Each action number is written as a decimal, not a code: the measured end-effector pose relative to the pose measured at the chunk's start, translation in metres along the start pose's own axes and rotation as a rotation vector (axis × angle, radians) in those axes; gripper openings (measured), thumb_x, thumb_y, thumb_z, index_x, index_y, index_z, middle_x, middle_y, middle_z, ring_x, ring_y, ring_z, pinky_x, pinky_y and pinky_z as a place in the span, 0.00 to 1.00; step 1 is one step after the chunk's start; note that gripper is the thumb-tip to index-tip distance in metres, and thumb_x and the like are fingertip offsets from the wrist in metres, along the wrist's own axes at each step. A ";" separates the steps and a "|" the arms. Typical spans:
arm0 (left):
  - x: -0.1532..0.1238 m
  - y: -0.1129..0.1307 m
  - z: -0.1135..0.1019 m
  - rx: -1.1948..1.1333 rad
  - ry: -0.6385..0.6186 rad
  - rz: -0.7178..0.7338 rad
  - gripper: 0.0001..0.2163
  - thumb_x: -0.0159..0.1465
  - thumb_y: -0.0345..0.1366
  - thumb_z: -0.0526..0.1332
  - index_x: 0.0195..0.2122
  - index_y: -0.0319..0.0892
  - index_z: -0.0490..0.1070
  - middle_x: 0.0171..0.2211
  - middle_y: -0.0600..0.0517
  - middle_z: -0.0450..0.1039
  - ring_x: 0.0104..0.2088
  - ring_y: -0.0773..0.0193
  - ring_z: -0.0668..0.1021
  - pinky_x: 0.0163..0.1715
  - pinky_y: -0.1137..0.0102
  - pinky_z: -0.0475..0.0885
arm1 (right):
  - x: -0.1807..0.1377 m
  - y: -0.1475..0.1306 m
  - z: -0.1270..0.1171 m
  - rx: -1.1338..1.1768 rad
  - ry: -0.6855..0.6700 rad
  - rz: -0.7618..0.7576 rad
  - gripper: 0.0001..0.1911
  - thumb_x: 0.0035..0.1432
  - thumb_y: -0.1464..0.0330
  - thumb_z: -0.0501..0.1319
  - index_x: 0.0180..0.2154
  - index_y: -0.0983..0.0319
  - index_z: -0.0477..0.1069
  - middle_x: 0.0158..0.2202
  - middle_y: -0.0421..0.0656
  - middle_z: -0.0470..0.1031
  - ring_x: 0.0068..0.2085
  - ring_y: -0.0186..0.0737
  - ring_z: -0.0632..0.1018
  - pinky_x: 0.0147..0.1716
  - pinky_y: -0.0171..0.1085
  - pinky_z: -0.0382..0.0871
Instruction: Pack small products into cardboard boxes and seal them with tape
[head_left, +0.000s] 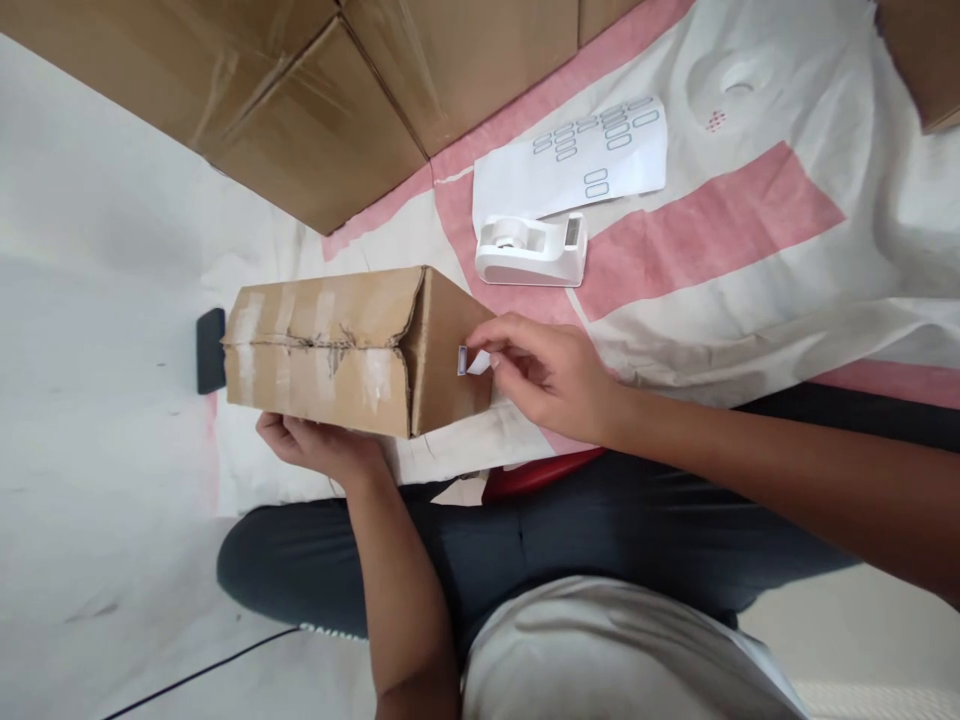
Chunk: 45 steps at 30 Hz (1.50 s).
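Note:
A taped cardboard box (322,350) lies in front of me, its top seam torn and rough. My left hand (319,445) is closed against the near side of the box, fingers curled and partly hidden under its edge. At the right end of the box, my right hand (551,372) pinches a small white paper strip (478,363) between thumb and fingers. Just beside the strip, a small blue-bordered label (462,360) is against the end face of the box. Whether strip and label are one piece, I cannot tell.
Behind the box stand a white tape dispenser (532,252) and a sheet with blue-outlined labels (570,165). Large cardboard boxes (465,70) are at the back. A dark phone-like object (211,350) touches the box's left end. A pink-and-white cloth (712,240) lies beneath.

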<state>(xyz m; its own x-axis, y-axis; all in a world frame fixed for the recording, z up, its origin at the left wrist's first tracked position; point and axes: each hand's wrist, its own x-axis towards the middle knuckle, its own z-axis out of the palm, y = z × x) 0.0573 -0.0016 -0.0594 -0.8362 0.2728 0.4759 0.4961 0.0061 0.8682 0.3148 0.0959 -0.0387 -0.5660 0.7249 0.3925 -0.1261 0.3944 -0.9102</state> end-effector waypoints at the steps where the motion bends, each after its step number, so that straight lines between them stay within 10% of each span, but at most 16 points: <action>1: 0.000 0.000 0.000 0.009 -0.002 -0.007 0.09 0.62 0.42 0.54 0.35 0.47 0.51 0.35 0.55 0.61 0.39 0.65 0.72 0.48 0.65 0.72 | 0.001 -0.001 0.000 0.036 -0.004 0.019 0.12 0.64 0.75 0.53 0.45 0.62 0.72 0.42 0.43 0.78 0.35 0.32 0.77 0.35 0.32 0.70; 9: 0.000 -0.004 -0.002 -0.067 0.030 -0.024 0.10 0.60 0.42 0.57 0.34 0.47 0.54 0.34 0.56 0.58 0.38 0.67 0.71 0.48 0.68 0.71 | 0.006 -0.003 -0.001 0.260 0.042 0.231 0.06 0.59 0.75 0.58 0.34 0.64 0.74 0.28 0.39 0.75 0.24 0.30 0.73 0.24 0.31 0.66; 22: -0.003 -0.002 -0.001 -0.022 0.006 -0.024 0.09 0.61 0.42 0.55 0.35 0.47 0.54 0.35 0.56 0.59 0.39 0.67 0.71 0.47 0.69 0.70 | 0.011 -0.009 -0.003 0.436 0.076 0.191 0.05 0.59 0.74 0.63 0.38 0.62 0.67 0.34 0.40 0.72 0.33 0.32 0.76 0.34 0.34 0.73; 29: -0.003 -0.002 -0.001 -0.070 0.008 -0.015 0.07 0.61 0.39 0.56 0.35 0.46 0.57 0.35 0.56 0.60 0.38 0.67 0.70 0.46 0.69 0.69 | 0.008 -0.010 -0.008 0.203 0.015 0.019 0.12 0.63 0.76 0.58 0.46 0.59 0.64 0.43 0.41 0.68 0.34 0.30 0.74 0.31 0.32 0.72; 37: -0.007 0.005 -0.001 0.001 -0.004 -0.040 0.07 0.62 0.39 0.55 0.36 0.47 0.55 0.33 0.56 0.57 0.34 0.68 0.68 0.37 0.72 0.67 | 0.016 -0.003 -0.023 -0.292 -0.188 -0.478 0.17 0.66 0.80 0.50 0.51 0.57 0.64 0.54 0.46 0.64 0.57 0.43 0.71 0.51 0.48 0.75; 45: -0.008 0.008 0.001 -0.054 -0.035 -0.055 0.09 0.61 0.40 0.58 0.36 0.46 0.56 0.35 0.56 0.59 0.35 0.68 0.68 0.38 0.72 0.67 | 0.017 0.013 -0.017 -0.364 -0.159 -0.543 0.14 0.67 0.78 0.50 0.49 0.59 0.66 0.57 0.47 0.64 0.58 0.42 0.71 0.52 0.48 0.75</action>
<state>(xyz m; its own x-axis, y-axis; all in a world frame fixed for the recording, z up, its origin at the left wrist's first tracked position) 0.0684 -0.0024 -0.0566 -0.8525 0.3069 0.4232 0.4357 -0.0301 0.8996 0.3174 0.1231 -0.0417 -0.6164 0.2887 0.7326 -0.1598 0.8652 -0.4754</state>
